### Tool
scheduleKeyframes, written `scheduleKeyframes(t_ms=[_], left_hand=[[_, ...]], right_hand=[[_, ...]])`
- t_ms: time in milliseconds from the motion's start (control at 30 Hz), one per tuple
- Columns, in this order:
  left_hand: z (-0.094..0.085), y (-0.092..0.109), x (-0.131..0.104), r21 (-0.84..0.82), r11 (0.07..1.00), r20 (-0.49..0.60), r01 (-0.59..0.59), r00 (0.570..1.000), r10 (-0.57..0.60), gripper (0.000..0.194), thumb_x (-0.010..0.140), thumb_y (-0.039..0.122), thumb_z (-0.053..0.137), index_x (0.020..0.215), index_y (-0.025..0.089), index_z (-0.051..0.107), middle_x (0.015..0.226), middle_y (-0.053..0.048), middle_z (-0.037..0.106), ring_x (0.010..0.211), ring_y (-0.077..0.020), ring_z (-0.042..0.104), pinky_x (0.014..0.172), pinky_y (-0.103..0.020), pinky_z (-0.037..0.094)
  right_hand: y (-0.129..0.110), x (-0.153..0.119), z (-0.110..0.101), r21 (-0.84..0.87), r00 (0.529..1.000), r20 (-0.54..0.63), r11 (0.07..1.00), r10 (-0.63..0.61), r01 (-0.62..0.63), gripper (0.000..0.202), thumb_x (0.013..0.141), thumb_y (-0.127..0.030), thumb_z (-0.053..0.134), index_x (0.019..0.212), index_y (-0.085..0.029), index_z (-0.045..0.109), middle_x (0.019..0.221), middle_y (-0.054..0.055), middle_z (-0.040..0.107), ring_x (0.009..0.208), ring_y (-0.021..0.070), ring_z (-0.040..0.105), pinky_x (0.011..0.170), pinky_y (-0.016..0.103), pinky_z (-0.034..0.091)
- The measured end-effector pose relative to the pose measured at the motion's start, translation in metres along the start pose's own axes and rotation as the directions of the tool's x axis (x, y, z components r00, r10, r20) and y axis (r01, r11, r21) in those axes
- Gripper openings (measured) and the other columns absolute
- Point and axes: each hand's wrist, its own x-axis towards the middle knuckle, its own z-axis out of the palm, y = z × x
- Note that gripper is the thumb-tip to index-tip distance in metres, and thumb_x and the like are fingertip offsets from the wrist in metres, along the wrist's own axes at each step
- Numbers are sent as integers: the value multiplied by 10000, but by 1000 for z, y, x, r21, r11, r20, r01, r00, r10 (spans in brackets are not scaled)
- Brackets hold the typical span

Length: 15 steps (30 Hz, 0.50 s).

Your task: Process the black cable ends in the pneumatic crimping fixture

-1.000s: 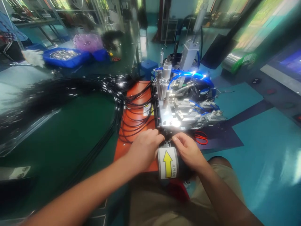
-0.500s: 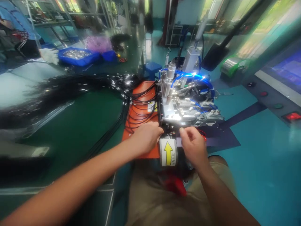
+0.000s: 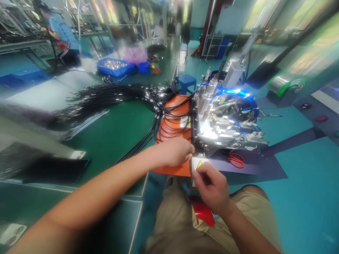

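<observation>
My left hand (image 3: 178, 152) is closed, its fingertips at the front left corner of a metal machine (image 3: 227, 132) with blue air tubes. Below and to the right, my right hand (image 3: 213, 185) is pinched in front of a white label (image 3: 195, 163) with a yellow arrow, covering part of it. Whatever either pinch holds is too small or hidden to make out. Under my left hand lies an orange board (image 3: 172, 170). Thin black cables (image 3: 156, 120) run across that board up to the machine's left side.
A thick bundle of black cables (image 3: 119, 93) spreads to the left. Red-handled scissors (image 3: 235, 160) lie at the machine's front. Behind are a blue stool (image 3: 186, 81), a blue tray (image 3: 116, 72) of small metal parts and a person (image 3: 63, 35). On the right are a green-rimmed reel (image 3: 286, 84) and a control panel (image 3: 312, 111).
The view has swung left, so the scene sits further right. My right hand has moved down and left, from beside the arrow label to in front of it. My left hand stays near the machine's corner.
</observation>
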Motion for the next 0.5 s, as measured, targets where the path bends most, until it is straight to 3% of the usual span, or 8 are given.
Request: scheduleKeyframes(t_ms=[67, 133, 200, 233, 333, 400, 433, 500], left_hand=[[-27, -12, -16, -81, 996, -33, 26, 999, -29, 236, 894, 220, 486, 885, 169, 716, 824, -27, 711, 708, -136, 610, 643, -229, 409], [-57, -32, -36, -66, 988, -162, 140, 975, -149, 277, 895, 272, 465, 961, 168, 713, 840, -11, 712, 707, -130, 600, 672, -230, 418], [-79, -58, -53, -10, 925, -265, 380, 891, -369, 290, 856, 317, 496, 1001, 183, 708, 872, -11, 721, 717, -143, 610, 691, -240, 425], [-85, -71, -59, 30, 885, -246, 464, 862, -444, 287, 831, 337, 519, 983, 189, 712, 860, -16, 724, 703, -152, 612, 675, -244, 423], [-82, -104, -63, 149, 812, 22, 563, 820, -572, 273, 735, 420, 622, 858, 201, 728, 745, -26, 712, 615, -177, 600, 576, -257, 401], [-68, -117, -55, 174, 787, 209, 591, 759, -616, 291, 687, 452, 669, 788, 186, 731, 656, -40, 685, 579, -187, 592, 550, -264, 400], [-61, -120, -50, 187, 771, 241, 609, 732, -637, 276, 669, 444, 682, 737, 180, 724, 613, -42, 668, 559, -187, 583, 545, -267, 400], [-47, -120, -40, 168, 774, 279, 610, 724, -631, 237, 672, 413, 680, 717, 184, 717, 581, -36, 655, 541, -181, 581, 545, -264, 409]], right_hand=[[2, -2, 2, -18, 999, -4, 999, -42, 41, 165, 899, -146, 576, 765, -204, 501, 659, -46, 417, 544, 101, 394, 524, 250, 312], [4, -3, 5, -43, 997, -14, 996, -82, 82, 150, 890, -137, 583, 777, -202, 511, 651, -47, 407, 534, 102, 382, 523, 258, 298], [6, -4, 7, -59, 993, -25, 992, -116, 114, 148, 885, -130, 584, 776, -202, 513, 640, -47, 403, 527, 105, 375, 521, 264, 288], [7, -4, 8, -64, 991, -29, 989, -133, 131, 149, 884, -125, 581, 777, -202, 514, 639, -45, 409, 525, 106, 378, 521, 265, 288], [9, -4, 10, -79, 980, -43, 979, -192, 188, 136, 882, -109, 569, 796, -203, 523, 644, -36, 434, 526, 111, 397, 519, 263, 294], [9, -4, 11, -98, 977, -44, 974, -210, 205, 127, 879, -103, 563, 813, -206, 528, 648, -32, 442, 532, 116, 409, 522, 265, 298], [9, -4, 11, -109, 977, -43, 973, -209, 204, 125, 877, -103, 560, 816, -208, 528, 649, -30, 444, 538, 120, 414, 525, 267, 299], [9, -5, 12, -133, 978, -40, 971, -207, 200, 125, 877, -106, 555, 818, -212, 526, 649, -27, 446, 548, 127, 418, 532, 272, 301]])
